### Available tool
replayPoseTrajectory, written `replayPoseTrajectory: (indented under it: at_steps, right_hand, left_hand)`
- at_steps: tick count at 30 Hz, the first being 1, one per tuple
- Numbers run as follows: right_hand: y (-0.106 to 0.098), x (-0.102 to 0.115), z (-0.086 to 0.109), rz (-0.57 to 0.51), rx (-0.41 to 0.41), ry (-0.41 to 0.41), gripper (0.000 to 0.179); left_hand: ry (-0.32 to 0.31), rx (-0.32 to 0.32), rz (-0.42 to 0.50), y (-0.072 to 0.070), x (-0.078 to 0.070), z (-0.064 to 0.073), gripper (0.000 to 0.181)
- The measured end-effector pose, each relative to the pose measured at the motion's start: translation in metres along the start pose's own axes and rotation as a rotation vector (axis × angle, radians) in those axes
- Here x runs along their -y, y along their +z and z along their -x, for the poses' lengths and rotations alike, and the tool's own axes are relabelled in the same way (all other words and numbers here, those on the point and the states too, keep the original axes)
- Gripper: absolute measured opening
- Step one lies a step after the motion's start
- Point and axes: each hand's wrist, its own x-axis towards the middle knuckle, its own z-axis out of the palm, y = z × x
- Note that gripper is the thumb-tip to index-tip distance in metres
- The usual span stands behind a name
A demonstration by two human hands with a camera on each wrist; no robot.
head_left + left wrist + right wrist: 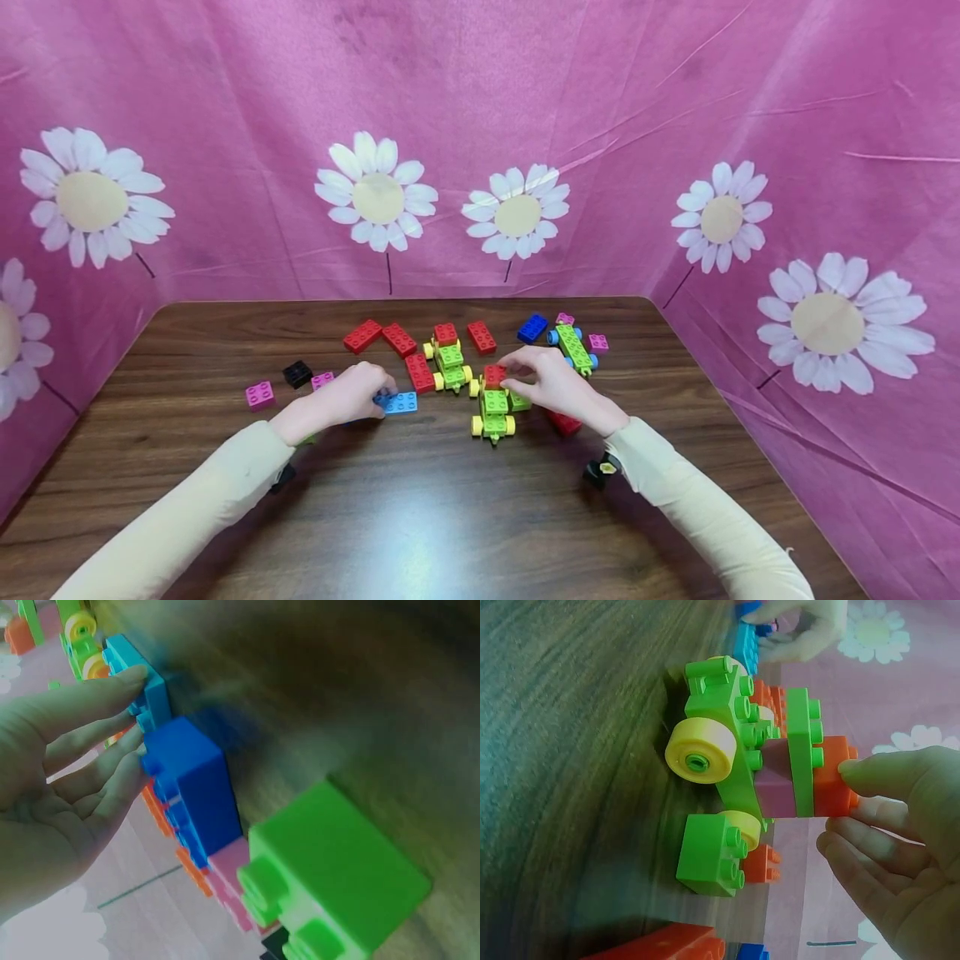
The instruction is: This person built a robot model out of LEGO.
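Note:
My left hand [352, 393] is at a light blue brick [401, 402] lying on the table. In the left wrist view, the thumb and fingers pinch that brick, beside a dark blue brick [191, 787]. My right hand [551, 382] is over a green toy car [495, 404] with yellow wheels. Seen from the right wrist, a pink brick [774, 778], a green brick [800, 754] and a red brick [832, 776] are stacked on this car. The right thumb and fingertips pinch the red one at the end. A loose green brick [709, 855] stands beside the car.
A second yellow-wheeled car [450, 358] stands behind. A green car with blue wheels [573, 348] is at the right. Around them lie several red bricks [363, 336], a blue brick [532, 328], a black brick [297, 374] and pink bricks [260, 395]. Pink cloth walls border the table.

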Motion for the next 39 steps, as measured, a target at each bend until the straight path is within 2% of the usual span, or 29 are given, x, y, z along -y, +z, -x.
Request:
replayPoseTrajectory:
  at_steps: [4,7,11,14,27,35,39]
  right_hand:
    - [-0.001,-0.003,-0.003,0.007,-0.002,0.005,0.026]
    - [-0.001,-0.005,-0.005,0.011,-0.007,-0.004,0.026]
    - [-0.002,-0.007,-0.007,0.009,-0.008,0.001,0.028]
    - [-0.002,-0.01,-0.008,0.014,-0.01,0.01,0.028]
    - [-0.003,-0.019,-0.021,0.025,-0.01,0.019,0.026]
    - [-0.005,-0.025,-0.027,0.043,-0.002,0.041,0.027]
    - [-0.005,-0.027,-0.03,0.042,-0.009,0.033,0.027]
  left_hand:
    - [0.055,-0.033,-0.002,0.004,-0.006,0.004,0.023]
    - [0.051,-0.031,-0.008,0.007,-0.008,0.008,0.028]
    - [-0.003,-0.019,-0.017,0.007,-0.008,0.012,0.031]
    - [-0.018,-0.024,-0.025,0.007,-0.008,0.012,0.029]
    - [0.057,-0.086,-0.025,0.02,-0.02,0.011,0.028]
    - [0.026,-0.108,-0.014,0.022,-0.022,0.015,0.027]
    - [0.039,-0.121,-0.006,0.023,-0.024,0.014,0.023]
